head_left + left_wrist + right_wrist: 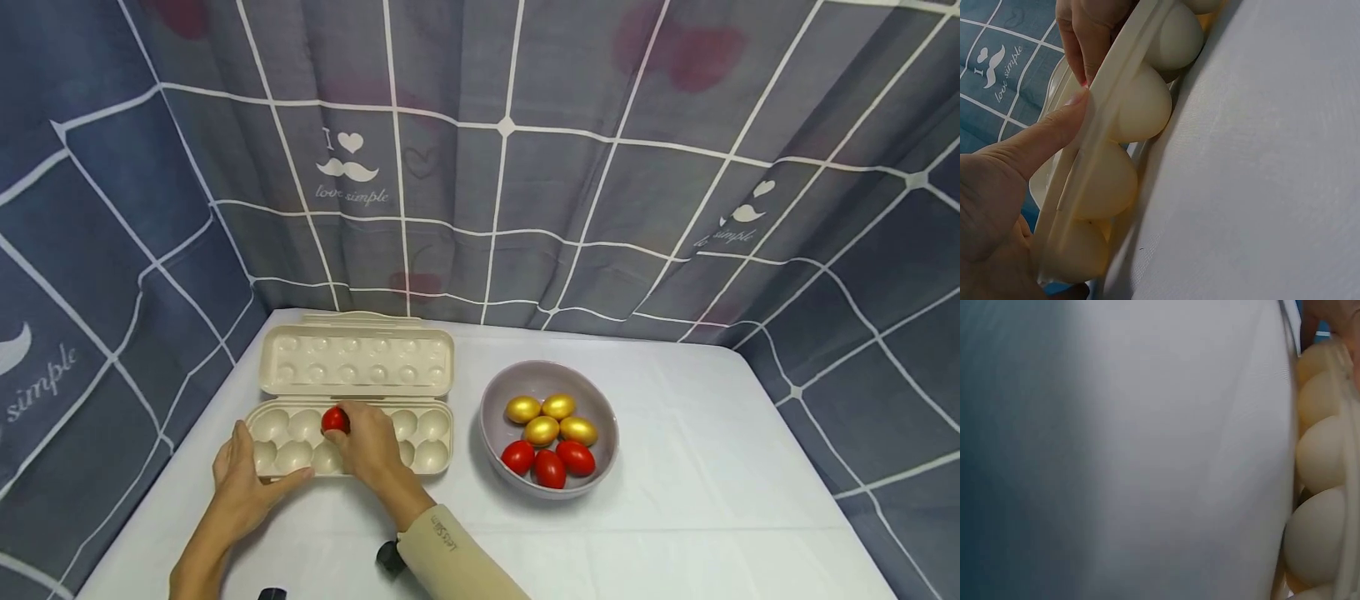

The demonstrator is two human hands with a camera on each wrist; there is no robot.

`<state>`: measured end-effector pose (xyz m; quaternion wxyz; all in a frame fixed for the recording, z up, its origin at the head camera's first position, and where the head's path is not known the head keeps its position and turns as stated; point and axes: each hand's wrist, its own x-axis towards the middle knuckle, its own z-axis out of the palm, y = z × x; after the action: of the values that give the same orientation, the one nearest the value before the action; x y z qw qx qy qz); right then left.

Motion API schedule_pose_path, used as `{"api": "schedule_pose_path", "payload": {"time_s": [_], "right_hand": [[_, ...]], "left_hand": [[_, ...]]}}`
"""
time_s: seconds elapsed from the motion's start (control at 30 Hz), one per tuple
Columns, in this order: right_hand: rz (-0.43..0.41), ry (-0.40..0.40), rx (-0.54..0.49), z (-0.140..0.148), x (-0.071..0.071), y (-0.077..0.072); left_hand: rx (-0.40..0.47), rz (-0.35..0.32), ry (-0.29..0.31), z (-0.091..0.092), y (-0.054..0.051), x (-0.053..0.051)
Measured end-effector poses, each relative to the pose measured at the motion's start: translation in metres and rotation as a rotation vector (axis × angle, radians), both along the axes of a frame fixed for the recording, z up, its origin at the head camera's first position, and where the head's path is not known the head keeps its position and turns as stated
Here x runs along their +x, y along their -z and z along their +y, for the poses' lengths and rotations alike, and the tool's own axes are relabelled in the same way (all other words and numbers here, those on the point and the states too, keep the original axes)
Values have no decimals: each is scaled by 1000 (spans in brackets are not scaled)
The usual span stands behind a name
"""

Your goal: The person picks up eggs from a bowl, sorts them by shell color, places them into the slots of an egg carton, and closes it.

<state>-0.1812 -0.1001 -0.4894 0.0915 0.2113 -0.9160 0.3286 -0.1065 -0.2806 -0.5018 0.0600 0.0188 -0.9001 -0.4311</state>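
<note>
Head view has both hands on one cream egg box point(327, 457), lid point(356, 375) flipped up along its far side, so I'll place everything off that box. Left hand point(243, 487) is at the box's left end: thumb out along the near rim, other fingers running up the end, so a pretty wide spread, fairly straight, just touching the corner. Right hand point(371, 440) is over the middle of the box with its fingers close together, pinching a red egg point(335, 419). That egg is at the third spot from the left in the box's back row; can't tell if it's actually touching the cup, the fingers hide too much. Cups I can see on either side of it have nothing in them. Just right of the box is a greyish bowl point(538, 382) with four gold eggs point(542, 431) toward the back and three more red eggs point(550, 469) toward the front. White cloth point(712, 467) under the box, dark checked curtain point(465, 167) behind it. Left wrist view gets the thumb on the rim up close, and right wrist view is mostly cloth with the box's rounded undersides at the edge.
</note>
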Motion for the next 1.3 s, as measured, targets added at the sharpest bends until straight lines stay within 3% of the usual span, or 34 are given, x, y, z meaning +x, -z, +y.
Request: {"api": "schedule_pose_path", "payload": {"time_s": [0.1, 0.53, 0.73, 0.9, 1.3], "right_hand": [[8, -21, 27, -3, 1, 1], [5, -89, -61, 8, -2, 5], [-4, -71, -186, 26, 7, 0], [33, -29, -323, 42, 19, -5], [202, 5, -465, 84, 41, -26]], "left_hand": [[-5, 2, -5, -2, -1, 2], [-29, -7, -4, -3, 3, 0], [-28, 7, 0, 0, 1, -1], [-18, 3, 1, 4, 1, -2], [-54, 0, -4, 0, 2, -2]]}}
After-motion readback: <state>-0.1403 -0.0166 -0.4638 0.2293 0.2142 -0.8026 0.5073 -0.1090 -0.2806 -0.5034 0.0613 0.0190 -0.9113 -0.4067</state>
